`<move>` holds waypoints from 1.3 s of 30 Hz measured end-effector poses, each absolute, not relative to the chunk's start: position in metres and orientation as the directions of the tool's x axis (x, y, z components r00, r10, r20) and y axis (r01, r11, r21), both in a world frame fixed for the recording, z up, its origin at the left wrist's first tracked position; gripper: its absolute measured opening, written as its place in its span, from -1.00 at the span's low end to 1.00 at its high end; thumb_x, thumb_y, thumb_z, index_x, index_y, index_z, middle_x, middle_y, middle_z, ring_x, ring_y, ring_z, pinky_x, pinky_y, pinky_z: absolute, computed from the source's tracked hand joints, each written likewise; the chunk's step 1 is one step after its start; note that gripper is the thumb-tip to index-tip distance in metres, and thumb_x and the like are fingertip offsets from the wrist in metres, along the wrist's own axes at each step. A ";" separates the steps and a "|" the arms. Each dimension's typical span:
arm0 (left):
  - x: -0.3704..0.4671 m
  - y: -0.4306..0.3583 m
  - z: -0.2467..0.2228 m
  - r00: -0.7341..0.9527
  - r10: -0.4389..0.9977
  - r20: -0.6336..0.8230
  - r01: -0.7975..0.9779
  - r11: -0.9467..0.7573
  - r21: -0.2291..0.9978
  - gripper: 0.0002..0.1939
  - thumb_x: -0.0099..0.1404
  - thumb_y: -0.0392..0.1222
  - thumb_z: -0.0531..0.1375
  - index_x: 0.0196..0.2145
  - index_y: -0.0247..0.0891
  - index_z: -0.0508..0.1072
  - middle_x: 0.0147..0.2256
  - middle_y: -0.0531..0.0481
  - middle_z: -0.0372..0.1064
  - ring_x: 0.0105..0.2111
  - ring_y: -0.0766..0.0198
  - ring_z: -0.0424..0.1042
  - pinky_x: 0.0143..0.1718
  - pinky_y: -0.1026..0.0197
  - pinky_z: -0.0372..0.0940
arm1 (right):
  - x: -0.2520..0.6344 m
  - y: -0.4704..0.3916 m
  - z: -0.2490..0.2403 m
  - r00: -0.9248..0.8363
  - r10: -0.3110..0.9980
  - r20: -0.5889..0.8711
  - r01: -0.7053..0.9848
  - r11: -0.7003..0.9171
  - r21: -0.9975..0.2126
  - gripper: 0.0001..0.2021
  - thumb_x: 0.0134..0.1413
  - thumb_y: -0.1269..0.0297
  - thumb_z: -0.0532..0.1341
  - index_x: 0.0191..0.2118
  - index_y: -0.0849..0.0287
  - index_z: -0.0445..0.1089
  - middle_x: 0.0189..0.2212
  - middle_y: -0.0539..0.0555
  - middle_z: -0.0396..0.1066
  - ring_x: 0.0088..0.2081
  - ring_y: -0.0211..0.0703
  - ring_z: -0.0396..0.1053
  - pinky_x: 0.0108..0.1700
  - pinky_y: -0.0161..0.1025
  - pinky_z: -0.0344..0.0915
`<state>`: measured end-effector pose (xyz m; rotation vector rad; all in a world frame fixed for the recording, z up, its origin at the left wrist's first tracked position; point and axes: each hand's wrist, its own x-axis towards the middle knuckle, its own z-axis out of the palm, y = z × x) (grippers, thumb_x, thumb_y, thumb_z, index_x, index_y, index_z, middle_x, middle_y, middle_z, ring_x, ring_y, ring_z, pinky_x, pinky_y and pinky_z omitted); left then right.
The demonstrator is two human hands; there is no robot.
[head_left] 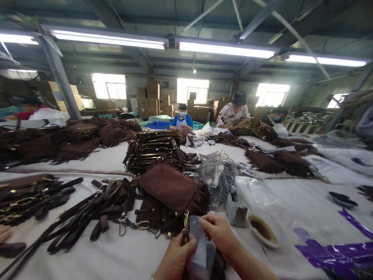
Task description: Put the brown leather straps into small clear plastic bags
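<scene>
My left hand (178,252) is closed at the bottom middle, its thumb pressed on a dark strap (185,235) with a gold clasp (186,219) and on the edge of a pale translucent sheet (199,245). My right hand (217,233) pinches the upper right edge of that sheet between thumb and fingers. Just beyond the clasp lies a brown fringed bag (169,186), on top of other dark bags. What is under my hands is partly hidden.
Dark straps (99,210) spread to the left, with another person's fingers (4,234) at the left edge. A stack of bags (154,149) stands behind. At right are a round bowl (264,228), a bag of small packets (217,175) and purple tape (335,252). People work beyond.
</scene>
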<state>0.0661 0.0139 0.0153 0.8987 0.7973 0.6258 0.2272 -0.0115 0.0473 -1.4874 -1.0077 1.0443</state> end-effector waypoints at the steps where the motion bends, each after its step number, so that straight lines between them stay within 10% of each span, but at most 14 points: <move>1: 0.065 0.013 0.014 0.563 0.762 -0.320 -0.118 0.457 0.881 -0.61 -0.05 0.02 0.39 -0.46 -0.28 0.33 -0.57 0.16 0.19 -0.56 0.42 0.12 -0.51 0.33 0.03 | 0.227 -0.011 0.045 0.296 0.949 -0.111 0.059 -0.135 -0.989 -0.60 -0.08 -0.06 0.27 -0.50 0.26 0.41 -0.70 -0.09 0.22 -0.62 -0.34 0.12 -0.54 -0.34 0.01; 10: 0.059 0.005 0.015 0.551 0.773 -0.314 -0.035 0.397 0.917 -0.54 -0.07 0.15 0.35 -0.49 -0.26 0.30 -0.61 0.19 0.11 -0.60 0.44 0.02 -0.57 0.32 -0.07 | 0.219 -0.027 0.037 0.180 0.959 -0.220 -0.230 -0.176 -0.957 -0.52 0.02 -0.19 0.16 -0.51 0.20 0.32 -0.66 -0.06 0.24 -0.62 -0.33 0.11 -0.56 -0.35 -0.01; 26: 0.057 -0.005 0.018 0.558 0.751 -0.352 0.035 0.403 0.915 -0.64 0.04 0.08 0.29 -0.45 -0.21 0.26 -0.70 0.24 0.10 -0.74 0.45 0.04 -0.69 0.35 -0.03 | 0.217 -0.030 0.034 0.303 0.928 -0.218 -0.252 -0.143 -0.957 -0.60 0.04 -0.05 0.21 -0.47 0.26 0.38 -0.62 -0.03 0.28 -0.58 -0.34 0.14 -0.51 -0.36 0.03; 35: 0.046 -0.011 0.019 0.691 0.641 -0.334 0.053 0.416 0.908 -0.35 0.05 0.43 0.12 -0.34 -0.30 0.38 -0.52 -0.01 0.39 -0.62 0.38 0.23 -0.56 0.31 0.06 | 0.231 -0.036 0.062 0.388 0.916 -0.099 0.097 -0.147 -0.984 -0.60 -0.06 -0.05 0.24 -0.62 0.18 0.23 -0.69 -0.11 0.11 -0.60 -0.34 0.03 -0.53 -0.33 -0.05; 39: 0.026 -0.013 0.050 0.791 0.533 -0.301 0.084 0.392 0.916 -0.47 0.06 0.26 0.26 -0.41 -0.35 0.46 -0.51 0.02 0.34 -0.54 0.40 0.19 -0.51 0.34 0.04 | 0.236 -0.057 0.067 0.376 0.927 0.012 0.362 -0.135 -0.922 -0.58 0.07 -0.04 0.16 -0.61 0.19 0.26 -0.66 -0.07 0.16 -0.55 -0.28 0.11 -0.49 -0.31 0.02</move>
